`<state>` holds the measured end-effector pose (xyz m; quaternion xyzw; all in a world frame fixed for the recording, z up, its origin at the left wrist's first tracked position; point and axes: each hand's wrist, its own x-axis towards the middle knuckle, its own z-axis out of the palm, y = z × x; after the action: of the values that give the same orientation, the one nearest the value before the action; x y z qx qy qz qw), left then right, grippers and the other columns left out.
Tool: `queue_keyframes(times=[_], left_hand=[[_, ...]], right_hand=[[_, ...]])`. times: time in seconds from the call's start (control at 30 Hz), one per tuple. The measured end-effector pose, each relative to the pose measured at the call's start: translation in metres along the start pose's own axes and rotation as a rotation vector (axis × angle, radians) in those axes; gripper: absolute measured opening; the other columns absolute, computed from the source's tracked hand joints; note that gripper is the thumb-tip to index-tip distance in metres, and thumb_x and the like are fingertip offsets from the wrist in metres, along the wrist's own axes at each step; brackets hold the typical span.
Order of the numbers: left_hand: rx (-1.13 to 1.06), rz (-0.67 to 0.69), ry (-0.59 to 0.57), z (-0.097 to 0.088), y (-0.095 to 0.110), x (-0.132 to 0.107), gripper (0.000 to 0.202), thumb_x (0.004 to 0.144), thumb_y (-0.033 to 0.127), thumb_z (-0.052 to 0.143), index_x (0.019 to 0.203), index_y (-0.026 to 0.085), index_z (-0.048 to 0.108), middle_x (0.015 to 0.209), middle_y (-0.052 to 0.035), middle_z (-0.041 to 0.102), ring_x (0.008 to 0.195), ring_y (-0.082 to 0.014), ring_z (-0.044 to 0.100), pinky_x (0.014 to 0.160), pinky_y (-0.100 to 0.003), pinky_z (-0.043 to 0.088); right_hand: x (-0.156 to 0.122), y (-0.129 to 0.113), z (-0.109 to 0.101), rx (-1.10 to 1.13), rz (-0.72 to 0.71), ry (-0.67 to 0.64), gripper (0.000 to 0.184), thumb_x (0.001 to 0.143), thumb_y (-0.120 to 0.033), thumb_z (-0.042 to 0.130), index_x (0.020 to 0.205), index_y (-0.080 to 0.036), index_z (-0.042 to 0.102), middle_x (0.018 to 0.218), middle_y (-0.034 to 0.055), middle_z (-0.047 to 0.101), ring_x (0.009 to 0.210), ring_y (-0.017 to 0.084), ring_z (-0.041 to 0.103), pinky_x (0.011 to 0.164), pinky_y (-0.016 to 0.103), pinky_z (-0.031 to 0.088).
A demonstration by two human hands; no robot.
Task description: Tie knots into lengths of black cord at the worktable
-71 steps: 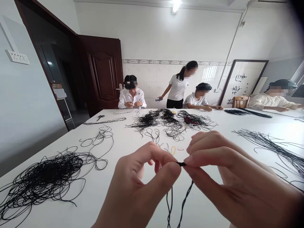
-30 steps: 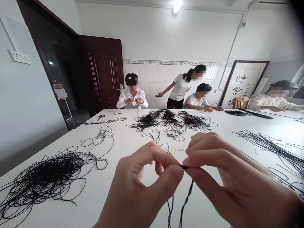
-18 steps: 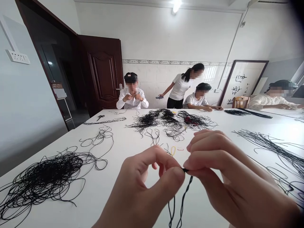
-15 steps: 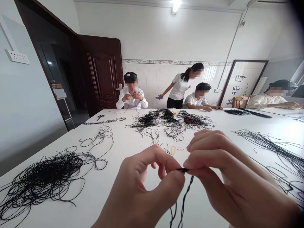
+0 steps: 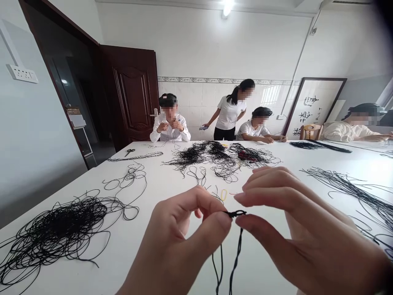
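Observation:
My left hand (image 5: pixel 181 241) pinches the top of a thin black cord (image 5: pixel 236 250) between thumb and forefinger, just above the white table (image 5: pixel 159 180). A small knotted loop of the cord sticks out to the right of the pinch. My right hand (image 5: pixel 294 229) is right beside it, its thumb tip under the loop and its forefinger lifted a little above it, fingers apart. Two strands of the cord hang down between my hands to the lower edge of the view.
A big tangle of black cord (image 5: pixel 58 229) lies at the left, another pile (image 5: pixel 215 155) mid-table, loose strands (image 5: pixel 353 188) at the right. Scissors (image 5: pixel 129 152) lie far left. A yellow ring (image 5: pixel 224 194) sits beyond my hands. Several other people sit or stand at the far side.
My right forefinger has lifted off the cord, so the small loop now shows between my hands. Both hands rose slightly. The standing person at the back shifted left.

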<state>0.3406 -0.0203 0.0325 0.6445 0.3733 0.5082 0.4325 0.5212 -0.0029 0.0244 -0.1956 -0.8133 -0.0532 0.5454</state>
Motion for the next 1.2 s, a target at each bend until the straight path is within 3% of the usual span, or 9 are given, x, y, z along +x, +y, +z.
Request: queue_keyframes(times=[0.63, 0.87, 1.2], left_hand=[[-0.029, -0.043, -0.062, 0.0012, 0.0008, 0.0004, 0.027, 0.088, 0.035, 0.058, 0.064, 0.021, 0.056, 0.062, 0.0038, 0.045, 0.061, -0.0127, 0.038, 0.056, -0.026, 0.033], [0.116, 0.005, 0.047, 0.0010, 0.0009, -0.0006, 0.014, 0.077, 0.030, 0.070, 0.070, 0.023, 0.060, 0.071, 0.0025, 0.052, 0.075, -0.0161, 0.047, 0.068, -0.026, 0.038], [0.077, 0.000, -0.010, 0.0023, 0.0023, -0.0011, 0.027, 0.090, 0.037, 0.057, 0.068, 0.022, 0.056, 0.062, 0.0040, 0.045, 0.056, -0.0109, 0.038, 0.049, -0.023, 0.033]], right_hand=[[0.0032, -0.0076, 0.0026, 0.085, 0.044, 0.019, 0.021, 0.085, 0.003, 0.056, 0.094, -0.016, 0.058, 0.078, 0.0021, 0.056, 0.077, 0.014, 0.052, 0.068, 0.036, 0.046], [0.0023, -0.0067, 0.0047, 0.095, 0.093, 0.027, 0.021, 0.086, 0.002, 0.054, 0.090, -0.018, 0.055, 0.075, 0.0010, 0.053, 0.075, 0.014, 0.051, 0.066, 0.036, 0.044], [0.0012, -0.0078, 0.0038, 0.102, 0.115, 0.006, 0.019, 0.087, 0.001, 0.053, 0.089, -0.018, 0.054, 0.074, 0.0013, 0.052, 0.074, 0.014, 0.049, 0.065, 0.036, 0.043]])
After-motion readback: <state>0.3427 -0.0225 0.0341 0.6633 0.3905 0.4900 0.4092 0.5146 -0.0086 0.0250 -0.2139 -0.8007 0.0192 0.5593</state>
